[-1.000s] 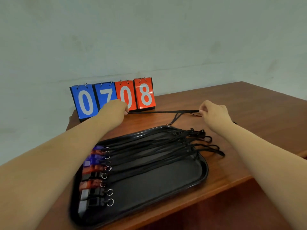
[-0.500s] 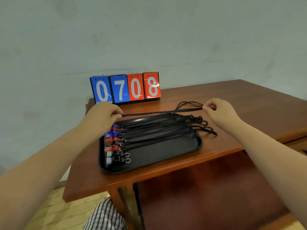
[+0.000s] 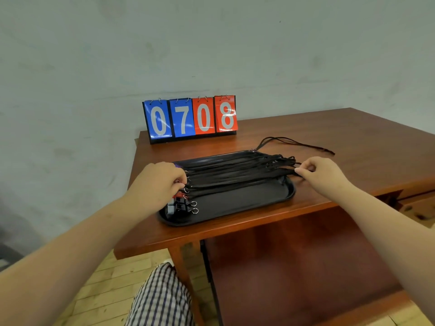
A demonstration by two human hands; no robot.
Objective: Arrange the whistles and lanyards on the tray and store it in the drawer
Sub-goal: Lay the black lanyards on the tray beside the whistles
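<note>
1. Step in hand: I was laying one lanyard (image 3: 244, 179) straight among the others on the tray (image 3: 235, 214), which sat near the front-left corner of the table (image 3: 353, 137).
2. My left hand (image 3: 160, 182) reached forward, its grip curled round the lanyard's whistle end. My right hand (image 3: 322, 172), arm equally outstretched, pinched the loop end.
3. Next move, as I judged it: release both ends, then fetch the loose lanyard (image 3: 296, 142) lying behind the tray.

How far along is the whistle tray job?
Done: most lanyards lie in a row across the tray, whistles at its left end. In hand: left hand and right hand pinch the ends of one lanyard over the row. Left: a loose lanyard lies on the table beyond the tray, which is not yet stored.
</note>
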